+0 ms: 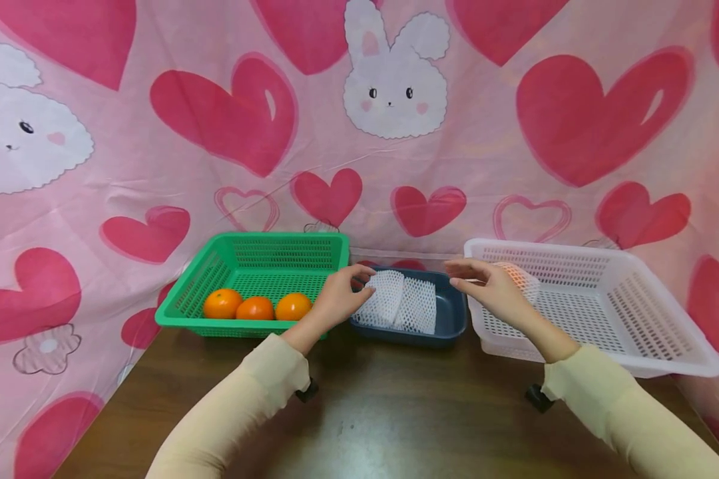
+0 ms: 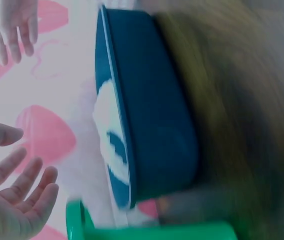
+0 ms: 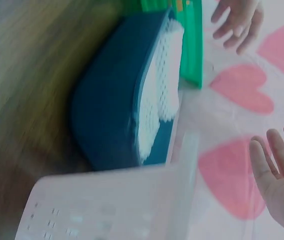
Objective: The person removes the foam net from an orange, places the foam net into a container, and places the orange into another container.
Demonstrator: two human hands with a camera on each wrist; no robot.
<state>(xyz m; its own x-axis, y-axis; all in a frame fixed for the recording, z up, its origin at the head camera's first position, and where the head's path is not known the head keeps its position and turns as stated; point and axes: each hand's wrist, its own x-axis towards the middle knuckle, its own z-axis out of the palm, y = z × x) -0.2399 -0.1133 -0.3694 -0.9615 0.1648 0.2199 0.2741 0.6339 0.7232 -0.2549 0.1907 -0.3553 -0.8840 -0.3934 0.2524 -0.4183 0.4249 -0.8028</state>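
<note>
My left hand (image 1: 343,293) hovers over the left end of a dark blue tray (image 1: 452,309), fingers loosely bent and holding nothing. White foam net sleeves (image 1: 395,303) lie flat in that tray. My right hand (image 1: 485,286) is above the gap between the tray and a white basket (image 1: 611,299), its fingers relaxed and free of any object. An orange in a foam net (image 1: 518,279) sits at the left end of the white basket, partly hidden by this hand. Both wrist views show spread fingers, on the left hand (image 2: 16,195) and the right hand (image 3: 282,175).
A green basket (image 1: 216,256) at the left holds three bare oranges (image 1: 254,308) along its near side. The three containers stand side by side on a brown wooden table (image 1: 395,412). Behind them hangs a pink cloth (image 1: 323,140) with hearts and rabbits.
</note>
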